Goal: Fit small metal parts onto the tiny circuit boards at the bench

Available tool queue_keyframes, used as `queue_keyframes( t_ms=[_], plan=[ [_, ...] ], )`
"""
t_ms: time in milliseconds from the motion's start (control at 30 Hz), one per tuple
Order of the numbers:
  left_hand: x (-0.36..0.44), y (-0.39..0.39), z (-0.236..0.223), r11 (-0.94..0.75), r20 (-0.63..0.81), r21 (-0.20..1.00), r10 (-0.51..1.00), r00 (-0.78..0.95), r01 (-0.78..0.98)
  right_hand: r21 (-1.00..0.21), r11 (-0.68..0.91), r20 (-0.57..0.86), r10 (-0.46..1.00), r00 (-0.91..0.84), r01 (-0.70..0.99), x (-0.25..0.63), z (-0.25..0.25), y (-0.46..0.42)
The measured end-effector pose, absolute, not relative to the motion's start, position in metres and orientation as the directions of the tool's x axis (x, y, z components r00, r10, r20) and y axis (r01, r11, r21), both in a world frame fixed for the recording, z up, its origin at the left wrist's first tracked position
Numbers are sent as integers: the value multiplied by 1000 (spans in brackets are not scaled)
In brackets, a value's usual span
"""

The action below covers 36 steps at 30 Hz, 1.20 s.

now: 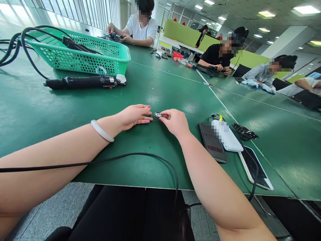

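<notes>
A black cable [147,154] crosses the near side of the desk [140,172]. The small metal piece [157,114] likely wants a light, steady pinch, kept low. The fingers of the right hand [176,122] clamp its right end; those of the left hand [132,116] stand apart and empty, just left of it.

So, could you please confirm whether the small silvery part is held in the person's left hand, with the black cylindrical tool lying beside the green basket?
Not quite: the head view shows the small silvery part held in the right hand, with the black cylindrical tool lying beside the green basket.
</notes>
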<state>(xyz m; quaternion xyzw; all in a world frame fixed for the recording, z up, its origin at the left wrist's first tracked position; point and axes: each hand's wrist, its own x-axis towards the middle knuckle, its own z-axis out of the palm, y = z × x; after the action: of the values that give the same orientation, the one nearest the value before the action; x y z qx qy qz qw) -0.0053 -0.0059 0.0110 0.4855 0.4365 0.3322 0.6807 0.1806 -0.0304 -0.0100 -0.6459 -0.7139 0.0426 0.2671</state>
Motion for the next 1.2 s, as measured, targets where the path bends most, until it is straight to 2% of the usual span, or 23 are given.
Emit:
queue_keyframes(
  t_ms=[433, 667, 767, 933, 1067, 1200],
  plan=[
    [-8, -1, 8, 286, -225, 955, 868, 442, -76, -391, 144, 330, 944, -7, 909, 184, -12, -27],
    [-11, -4, 9, 98, -24, 988, 855, 517, -117, -380, 250, 423, 903, -73, 891, 182, -12, -28],
    [-10, -5, 8, 61, 9, 991, 866, 500, -123, -402, 277, 454, 888, -73, 873, 179, -13, -29],
    [-9, -7, 10, 178, -66, 970, 847, 528, -163, -434, 306, 520, 853, -41, 848, 170, -7, -38],
    [-7, -10, 12, 312, -117, 924, 783, 611, -223, -402, 330, 563, 825, -54, 854, 160, -1, -47],
    [-4, -10, 10, 306, -84, 921, 760, 645, -241, -358, 337, 593, 802, -67, 871, 153, 0, -51]
  ],
)
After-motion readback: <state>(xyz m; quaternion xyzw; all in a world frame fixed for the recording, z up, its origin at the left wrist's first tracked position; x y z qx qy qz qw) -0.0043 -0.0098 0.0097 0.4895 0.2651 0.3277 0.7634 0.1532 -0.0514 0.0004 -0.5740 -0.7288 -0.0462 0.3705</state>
